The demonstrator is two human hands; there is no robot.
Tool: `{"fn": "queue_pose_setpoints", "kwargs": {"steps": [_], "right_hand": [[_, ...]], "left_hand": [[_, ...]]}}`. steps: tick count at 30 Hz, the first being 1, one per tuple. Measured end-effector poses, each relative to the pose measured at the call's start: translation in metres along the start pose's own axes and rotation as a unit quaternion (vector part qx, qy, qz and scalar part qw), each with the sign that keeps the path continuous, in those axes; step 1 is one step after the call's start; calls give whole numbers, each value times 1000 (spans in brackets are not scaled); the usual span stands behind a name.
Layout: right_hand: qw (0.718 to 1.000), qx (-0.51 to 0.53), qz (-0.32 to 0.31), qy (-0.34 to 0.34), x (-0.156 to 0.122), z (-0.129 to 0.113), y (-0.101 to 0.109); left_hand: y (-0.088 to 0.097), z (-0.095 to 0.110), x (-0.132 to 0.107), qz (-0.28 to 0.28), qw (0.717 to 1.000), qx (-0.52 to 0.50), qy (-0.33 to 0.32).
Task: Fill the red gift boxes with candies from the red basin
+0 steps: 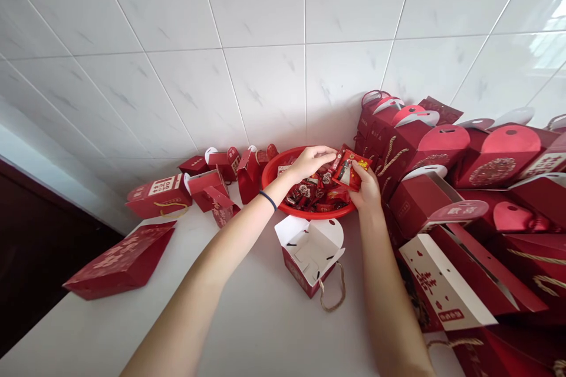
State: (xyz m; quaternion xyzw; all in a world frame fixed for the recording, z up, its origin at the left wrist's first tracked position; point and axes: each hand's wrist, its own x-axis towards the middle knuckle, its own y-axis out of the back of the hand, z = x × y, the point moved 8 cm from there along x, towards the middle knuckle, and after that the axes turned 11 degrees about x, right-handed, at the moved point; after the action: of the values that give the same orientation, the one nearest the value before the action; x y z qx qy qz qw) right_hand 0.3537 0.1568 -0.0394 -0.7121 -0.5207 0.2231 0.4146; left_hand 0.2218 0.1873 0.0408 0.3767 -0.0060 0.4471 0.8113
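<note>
Red boxes (495,159) flank the basin (267,174), the right grip (368,189) pinching a packet (344,172), the left grip (313,161) unclear.

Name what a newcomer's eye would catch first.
Probably the red basin of wrapped packets by the wall, with the left hand over it and the right hand holding a red packet. Next, the open white-lined box in front, then the red boxes crowded at the right.

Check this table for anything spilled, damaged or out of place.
Nothing looks clearly spilled or damaged; the loose sweets sit in the red bowl. One red box near the left edge of the table looks slightly odd, out of line with other boxes.
</note>
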Motion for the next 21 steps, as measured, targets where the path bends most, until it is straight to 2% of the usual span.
{"fn": "queue_pose_setpoints", "kwargs": {"steps": [2,5,9,12,15,18,21], "right_hand": [[1000,10,23,13,1,-2,4],[999,18,38,18,2,-2,6],[999,16,38,19,2,-3,6],[999,-3,39,23,2,-3,8],[998,-17,40,40,3,-5,9],[998,-23,34,46,4,-5,8],[998,-26,36,36,4,-4,6]], "left_hand": [[-7,-10,-3,-58,994,92,19],[-20,-33,-13,-148,963,219,51],[-24,-58,-21,-164,939,286,93],[-10,-64,-20,-145,929,321,114],[13,-60,-21,-146,929,321,113],[32,-60,-29,-184,923,316,121],[36,-73,-43,-245,897,329,165]]}}
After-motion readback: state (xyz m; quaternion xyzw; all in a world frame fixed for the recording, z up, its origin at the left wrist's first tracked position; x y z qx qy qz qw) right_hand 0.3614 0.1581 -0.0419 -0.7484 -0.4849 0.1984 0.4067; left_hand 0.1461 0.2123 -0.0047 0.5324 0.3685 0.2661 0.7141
